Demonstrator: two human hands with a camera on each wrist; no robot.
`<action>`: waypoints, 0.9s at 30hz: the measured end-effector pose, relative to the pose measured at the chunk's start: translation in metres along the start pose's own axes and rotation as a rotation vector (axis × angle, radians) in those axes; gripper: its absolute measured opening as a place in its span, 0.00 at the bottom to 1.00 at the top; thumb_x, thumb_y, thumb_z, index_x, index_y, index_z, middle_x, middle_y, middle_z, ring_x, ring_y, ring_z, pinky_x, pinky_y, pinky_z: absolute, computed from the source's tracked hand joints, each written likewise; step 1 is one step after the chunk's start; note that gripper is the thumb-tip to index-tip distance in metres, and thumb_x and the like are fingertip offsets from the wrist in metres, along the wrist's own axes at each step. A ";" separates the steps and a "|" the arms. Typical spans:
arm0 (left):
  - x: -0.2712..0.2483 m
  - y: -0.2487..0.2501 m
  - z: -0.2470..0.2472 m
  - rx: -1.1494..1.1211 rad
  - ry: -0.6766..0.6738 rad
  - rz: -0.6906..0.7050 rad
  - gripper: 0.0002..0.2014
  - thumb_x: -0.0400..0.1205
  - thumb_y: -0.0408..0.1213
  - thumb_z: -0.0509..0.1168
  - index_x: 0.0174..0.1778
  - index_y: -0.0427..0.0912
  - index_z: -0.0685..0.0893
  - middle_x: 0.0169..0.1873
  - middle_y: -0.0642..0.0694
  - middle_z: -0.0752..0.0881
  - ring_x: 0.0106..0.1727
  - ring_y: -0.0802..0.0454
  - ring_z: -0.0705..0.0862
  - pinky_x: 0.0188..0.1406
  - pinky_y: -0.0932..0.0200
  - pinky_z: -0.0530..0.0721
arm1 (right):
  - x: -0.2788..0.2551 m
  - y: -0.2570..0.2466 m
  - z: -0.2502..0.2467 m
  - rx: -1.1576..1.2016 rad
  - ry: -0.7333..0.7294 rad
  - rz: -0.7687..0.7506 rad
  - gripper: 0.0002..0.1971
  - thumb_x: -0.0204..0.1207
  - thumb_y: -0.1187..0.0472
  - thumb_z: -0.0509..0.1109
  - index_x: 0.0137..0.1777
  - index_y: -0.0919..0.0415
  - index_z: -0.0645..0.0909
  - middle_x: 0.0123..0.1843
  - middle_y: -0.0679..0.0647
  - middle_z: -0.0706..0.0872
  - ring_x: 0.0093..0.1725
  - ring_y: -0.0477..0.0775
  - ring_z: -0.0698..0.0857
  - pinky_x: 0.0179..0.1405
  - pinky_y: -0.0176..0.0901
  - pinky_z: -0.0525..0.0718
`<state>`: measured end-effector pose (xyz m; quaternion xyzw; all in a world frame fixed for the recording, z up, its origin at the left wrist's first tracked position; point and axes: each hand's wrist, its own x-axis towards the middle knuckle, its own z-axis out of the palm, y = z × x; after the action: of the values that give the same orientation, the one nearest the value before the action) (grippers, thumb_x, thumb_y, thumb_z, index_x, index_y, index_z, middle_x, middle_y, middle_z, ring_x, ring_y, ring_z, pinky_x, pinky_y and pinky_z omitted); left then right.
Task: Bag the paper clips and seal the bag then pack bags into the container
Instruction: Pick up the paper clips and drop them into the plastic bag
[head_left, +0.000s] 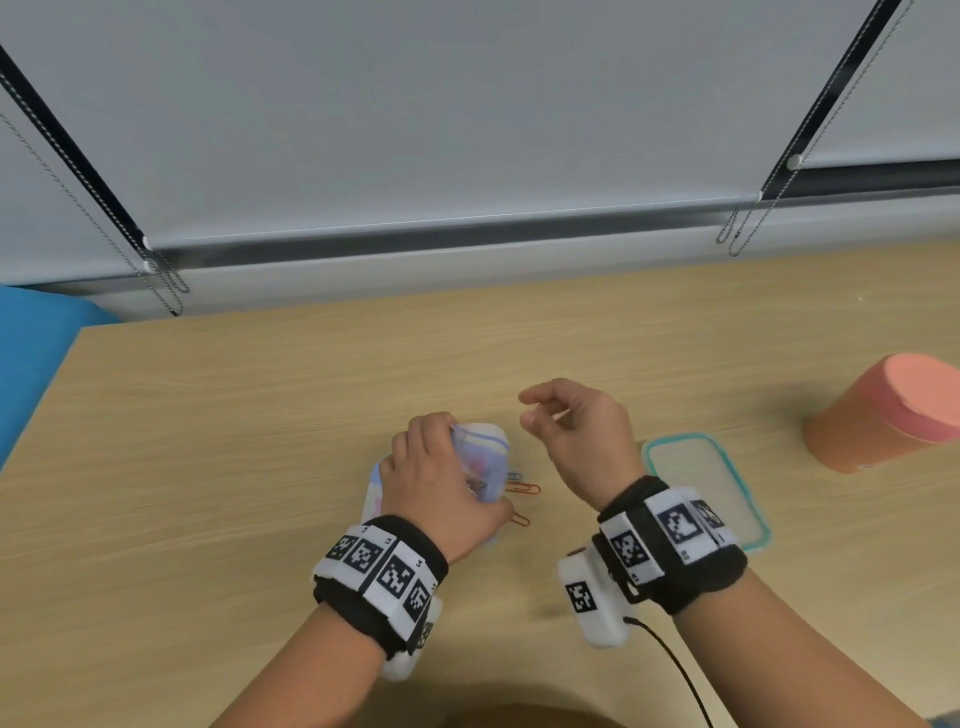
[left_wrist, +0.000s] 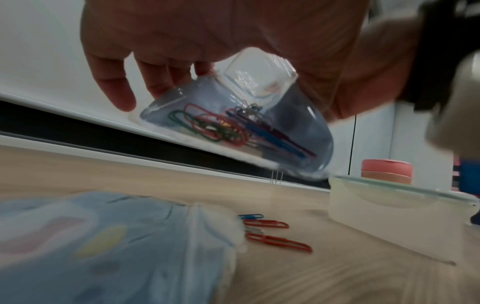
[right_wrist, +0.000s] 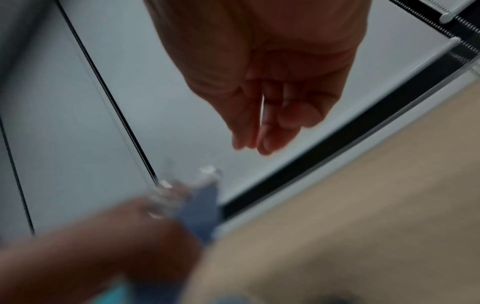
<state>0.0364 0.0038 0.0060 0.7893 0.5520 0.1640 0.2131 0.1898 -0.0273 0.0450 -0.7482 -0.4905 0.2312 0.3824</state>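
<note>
Left hand (head_left: 436, 483) grip clamped on clear zip bag of coloured paper clips (left_wrist: 233, 123), lifted above counter (head_left: 260, 415). Right hand (head_left: 576, 436) empty, fingers loosely curled. Loose red paper clips (left_wrist: 278, 240) remain near-centre: pinch singly, feed into bag mouth.

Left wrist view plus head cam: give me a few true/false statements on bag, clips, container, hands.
1. The left hand holds a bag with paper clips inside. True.
2. The right hand grips a red clip. False: it hovers with loosely curled fingers, holding nothing visible.
3. Loose paper clips lie on the table. True.
4. A bag already sits in the clear container. False: it looks empty.
5. The pink-lidded canister stands left of the hands. False: it is to the right.
</note>
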 end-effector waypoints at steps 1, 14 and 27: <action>0.000 -0.004 -0.001 0.005 0.007 -0.009 0.42 0.53 0.54 0.73 0.61 0.47 0.64 0.56 0.51 0.71 0.58 0.48 0.71 0.55 0.53 0.70 | 0.000 0.012 0.006 -0.158 -0.113 0.028 0.11 0.74 0.64 0.71 0.54 0.54 0.85 0.41 0.46 0.87 0.38 0.35 0.84 0.41 0.32 0.78; 0.004 -0.018 -0.007 0.027 0.030 -0.050 0.43 0.53 0.54 0.74 0.62 0.45 0.65 0.58 0.49 0.72 0.60 0.45 0.72 0.57 0.48 0.73 | -0.015 0.053 0.062 -0.727 -0.445 -0.044 0.10 0.78 0.68 0.61 0.54 0.66 0.81 0.56 0.63 0.84 0.54 0.64 0.84 0.47 0.48 0.79; 0.000 -0.018 -0.014 0.041 0.035 -0.032 0.41 0.53 0.54 0.73 0.60 0.45 0.65 0.56 0.49 0.72 0.58 0.45 0.72 0.55 0.49 0.72 | -0.026 0.033 0.062 -0.964 -0.589 -0.149 0.14 0.80 0.70 0.55 0.62 0.71 0.75 0.61 0.67 0.83 0.60 0.66 0.82 0.54 0.54 0.82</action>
<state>0.0144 0.0112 0.0087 0.7817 0.5713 0.1630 0.1899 0.1525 -0.0369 -0.0197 -0.7056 -0.6778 0.1525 -0.1398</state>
